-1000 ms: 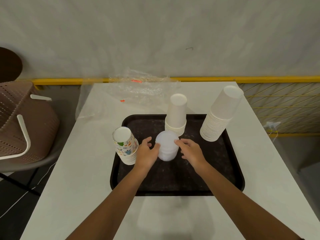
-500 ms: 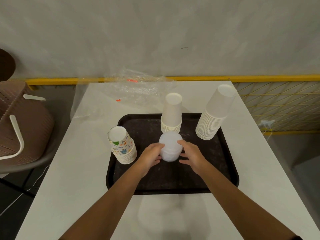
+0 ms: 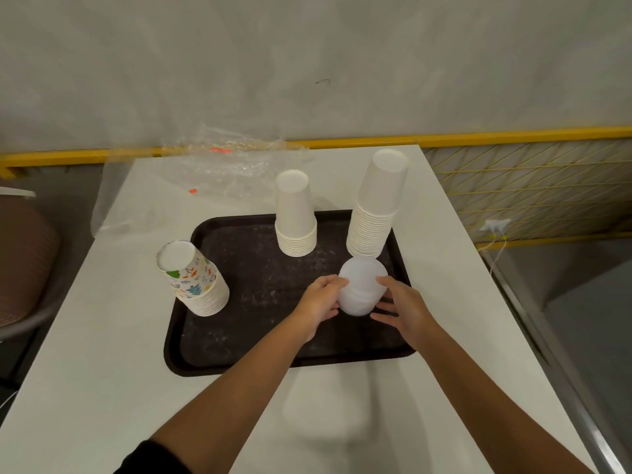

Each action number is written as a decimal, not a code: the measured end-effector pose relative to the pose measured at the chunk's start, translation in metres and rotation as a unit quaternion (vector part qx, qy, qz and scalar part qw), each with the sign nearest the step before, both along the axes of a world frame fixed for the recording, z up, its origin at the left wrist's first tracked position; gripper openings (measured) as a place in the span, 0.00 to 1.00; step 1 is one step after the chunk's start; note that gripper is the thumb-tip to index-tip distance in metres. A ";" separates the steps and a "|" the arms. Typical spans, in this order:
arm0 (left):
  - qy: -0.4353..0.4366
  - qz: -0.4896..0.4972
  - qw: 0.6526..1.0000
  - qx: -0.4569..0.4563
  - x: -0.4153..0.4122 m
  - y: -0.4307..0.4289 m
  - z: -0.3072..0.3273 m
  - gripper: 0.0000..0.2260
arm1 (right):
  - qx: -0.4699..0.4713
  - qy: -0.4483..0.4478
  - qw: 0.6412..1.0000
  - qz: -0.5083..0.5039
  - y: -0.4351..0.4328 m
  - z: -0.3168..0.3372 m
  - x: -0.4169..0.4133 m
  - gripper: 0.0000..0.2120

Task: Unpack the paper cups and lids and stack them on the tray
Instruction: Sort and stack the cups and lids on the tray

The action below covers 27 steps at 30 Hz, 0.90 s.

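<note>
Head view: left hand (image 3: 321,299) and right hand (image 3: 403,304) clasp the stack of lids (image 3: 361,288) from both sides on the dark tray (image 3: 219,340), just before the tall cup stack (image 3: 378,206); tray's near-left floor lies bare

Grey plaster wall (image 3: 307,63); yellow rail (image 3: 513,135) at base; brown perforated chair (image 3: 24,261) left.

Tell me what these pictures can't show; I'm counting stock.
- Lids, head view: stack is blurred and partly covered by the left hand and right hand; no count possible.
- Patterned cups: rims too small to count.
- Plastic wrap: clear and crumpled; contents unclear.
</note>
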<state>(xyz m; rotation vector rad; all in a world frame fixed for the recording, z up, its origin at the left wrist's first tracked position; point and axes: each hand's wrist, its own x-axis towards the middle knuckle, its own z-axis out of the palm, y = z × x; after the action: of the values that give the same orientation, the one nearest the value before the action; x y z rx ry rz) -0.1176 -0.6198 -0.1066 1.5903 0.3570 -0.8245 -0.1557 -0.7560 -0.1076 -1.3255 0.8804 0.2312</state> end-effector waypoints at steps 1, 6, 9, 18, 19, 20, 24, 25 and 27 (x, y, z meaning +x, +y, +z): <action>0.001 -0.004 1.000 0.000 -0.002 -0.005 0.000 0.18 | -0.002 0.001 1.000 -0.002 -0.005 0.000 -0.003 0.21; 0.003 -0.023 1.000 0.003 -0.010 -0.020 0.001 0.19 | -0.010 0.006 1.000 0.002 -0.025 -0.001 -0.013 0.22; 0.001 -0.024 1.000 0.010 -0.012 -0.024 0.002 0.19 | -0.011 0.003 1.000 0.008 -0.030 -0.001 -0.016 0.23; -0.050 -0.015 0.995 0.086 -0.016 -0.008 0.013 0.19 | -0.150 -0.065 0.986 0.016 -0.034 0.009 -0.018 0.19; -0.061 -0.012 0.994 0.092 -0.016 -0.002 0.015 0.19 | -0.169 -0.073 0.983 0.026 -0.033 0.012 -0.017 0.20; -0.073 -0.010 0.993 0.097 -0.017 0.003 0.017 0.18 | -0.188 -0.080 0.978 0.038 -0.031 0.016 -0.017 0.22; -0.117 -0.015 0.986 0.116 -0.016 0.022 0.030 0.17 | -0.262 -0.121 0.955 0.062 -0.017 0.034 -0.011 0.24; -0.128 -0.016 0.984 0.119 -0.016 0.027 0.035 0.17 | -0.275 -0.135 0.950 0.062 -0.012 0.037 -0.009 0.23; -0.148 -0.016 0.981 0.123 -0.014 0.035 0.044 0.16 | -0.296 -0.161 0.939 0.065 -0.002 0.044 -0.005 0.22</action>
<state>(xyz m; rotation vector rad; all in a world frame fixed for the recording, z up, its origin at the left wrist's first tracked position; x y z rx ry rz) -0.1318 -0.5844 -0.0623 1.9235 0.2251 -0.5697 -0.1607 -0.7578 -0.0637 -1.9205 0.5967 -0.1668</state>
